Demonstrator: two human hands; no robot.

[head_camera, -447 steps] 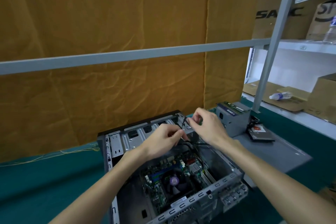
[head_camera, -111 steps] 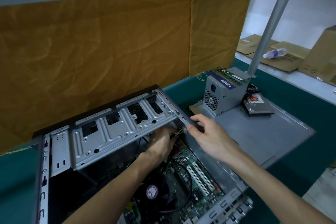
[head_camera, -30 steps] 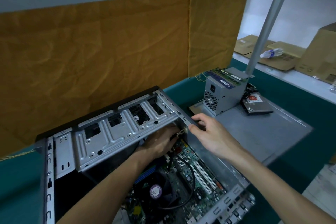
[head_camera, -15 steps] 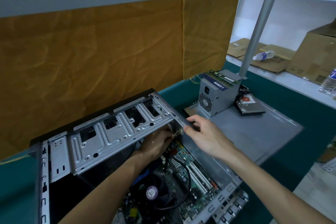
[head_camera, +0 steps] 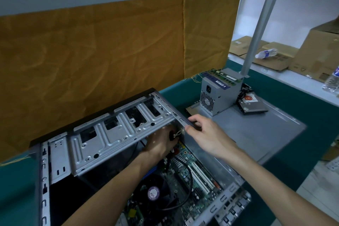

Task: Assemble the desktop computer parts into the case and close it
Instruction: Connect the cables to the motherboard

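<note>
The open grey steel computer case [head_camera: 117, 139] lies on the teal table [head_camera: 293, 101]. The left hand [head_camera: 161, 145] reaches under its drive cage, grip hidden. The right hand [head_camera: 205, 134] pinches the case's upper edge beside a tied black cable [head_camera: 176, 135].

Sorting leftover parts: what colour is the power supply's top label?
Blue, on the grey power supply; head view.

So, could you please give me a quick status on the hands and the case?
Right hand grips case edge. Left hand inside under drive cage, at cables. Power supply not yet installed.
</note>
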